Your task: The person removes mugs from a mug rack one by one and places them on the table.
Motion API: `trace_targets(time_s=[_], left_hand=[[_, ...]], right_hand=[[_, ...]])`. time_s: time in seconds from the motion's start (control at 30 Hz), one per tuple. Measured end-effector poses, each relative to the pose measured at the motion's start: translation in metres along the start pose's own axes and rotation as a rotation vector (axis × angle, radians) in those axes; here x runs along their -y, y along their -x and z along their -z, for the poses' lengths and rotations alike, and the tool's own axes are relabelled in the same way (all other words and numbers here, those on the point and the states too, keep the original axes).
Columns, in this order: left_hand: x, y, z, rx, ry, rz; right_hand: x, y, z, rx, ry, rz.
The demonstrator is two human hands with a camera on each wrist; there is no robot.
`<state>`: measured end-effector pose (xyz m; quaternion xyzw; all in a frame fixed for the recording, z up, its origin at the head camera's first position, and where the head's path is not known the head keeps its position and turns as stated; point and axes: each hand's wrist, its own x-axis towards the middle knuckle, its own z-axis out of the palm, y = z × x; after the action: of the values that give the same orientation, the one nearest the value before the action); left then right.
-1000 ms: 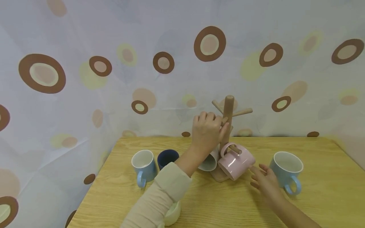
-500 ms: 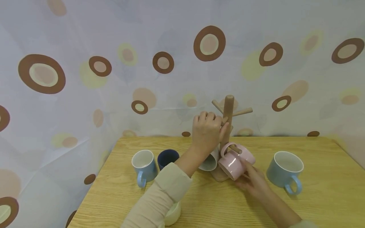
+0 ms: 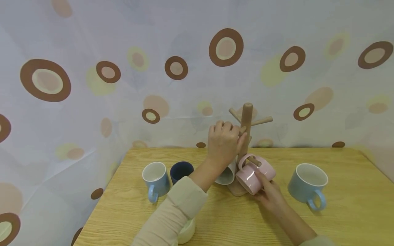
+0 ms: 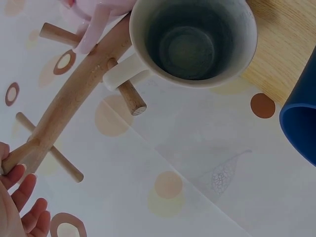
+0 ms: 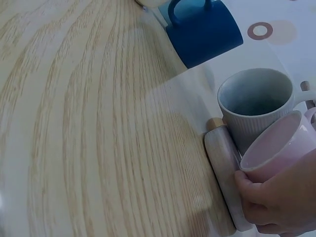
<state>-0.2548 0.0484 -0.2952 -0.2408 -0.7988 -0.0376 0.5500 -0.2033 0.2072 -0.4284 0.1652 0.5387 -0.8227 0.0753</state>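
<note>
A wooden mug tree point(image 3: 247, 116) stands toward the back of the table. My left hand point(image 3: 223, 141) grips one of its upper pegs, fingers curled over it. From a lower peg a pink mug point(image 3: 247, 178) hangs tilted by its handle. My right hand point(image 3: 271, 197) holds that mug's body from the right, thumb on the near side and fingers beneath. In the right wrist view, fingertips point(image 5: 247, 182) lie along the pink rim. A whitish ribbed mug point(image 5: 247, 128) hangs beside it, its handle over another peg in the left wrist view; my left forearm partly covers it in the head view.
A light blue mug point(image 3: 161, 187) and a navy mug point(image 3: 181, 168) stand at the left. Another light blue mug point(image 3: 303, 191) is right of my right hand. Under my left sleeve a pale cream mug-like vessel point(image 3: 187, 232) is partly hidden. A patterned cloth point(image 3: 197, 85) hangs behind.
My right hand has moved left from beside the right light blue mug and taken hold of the pink mug. My left hand has stayed on the peg.
</note>
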Motion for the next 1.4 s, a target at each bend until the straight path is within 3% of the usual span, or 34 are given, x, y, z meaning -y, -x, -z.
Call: trace_targets(time_s=[0.57, 0.83, 1.4], left_hand=[[-0.001, 0.001, -0.001, 0.015, -0.015, 0.0], [-0.003, 0.001, -0.001, 0.029, -0.009, 0.005], [-0.002, 0.002, 0.0, 0.025, -0.017, 0.016]], right_hand=[[0.006, 0.002, -0.001, -0.043, -0.092, -0.024], [0.008, 0.006, 0.002, -0.06, 0.0, -0.028], [0.018, 0.019, 0.01, -0.067, 0.01, -0.022]])
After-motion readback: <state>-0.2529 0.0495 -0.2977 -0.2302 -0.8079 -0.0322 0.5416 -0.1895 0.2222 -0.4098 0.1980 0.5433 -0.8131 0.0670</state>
